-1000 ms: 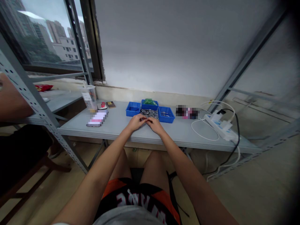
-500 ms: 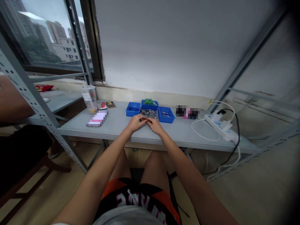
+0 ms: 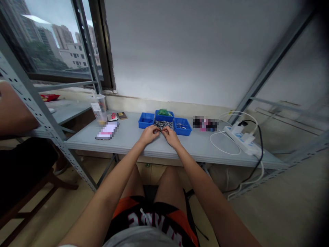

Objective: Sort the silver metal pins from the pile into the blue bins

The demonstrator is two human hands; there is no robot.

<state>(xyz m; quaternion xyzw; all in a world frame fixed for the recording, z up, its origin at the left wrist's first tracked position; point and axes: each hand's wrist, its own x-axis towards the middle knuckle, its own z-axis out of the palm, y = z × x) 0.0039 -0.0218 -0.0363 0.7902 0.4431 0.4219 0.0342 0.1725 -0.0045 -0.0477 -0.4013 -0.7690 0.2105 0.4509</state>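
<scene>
My left hand (image 3: 148, 134) and my right hand (image 3: 170, 136) meet over the grey table (image 3: 128, 140), just in front of a pile of small shiny metal parts (image 3: 163, 124). Both hands have their fingertips pinched together near the front of that pile, on something too small to make out. Blue trays surround the pile: one at the left (image 3: 146, 120), one behind with green pieces (image 3: 164, 114), one at the right (image 3: 182, 126) with a few small parts.
A clear plastic cup (image 3: 98, 107), a phone (image 3: 107, 131) and small items lie at the table's left. A white power strip (image 3: 243, 140) with white and black cables sits at the right. Another person's arm (image 3: 12, 113) shows at the far left, beside a metal rack post.
Both hands have lifted slightly and moved a little forward toward the metal pile, fingertips now drawn together in a pinch.
</scene>
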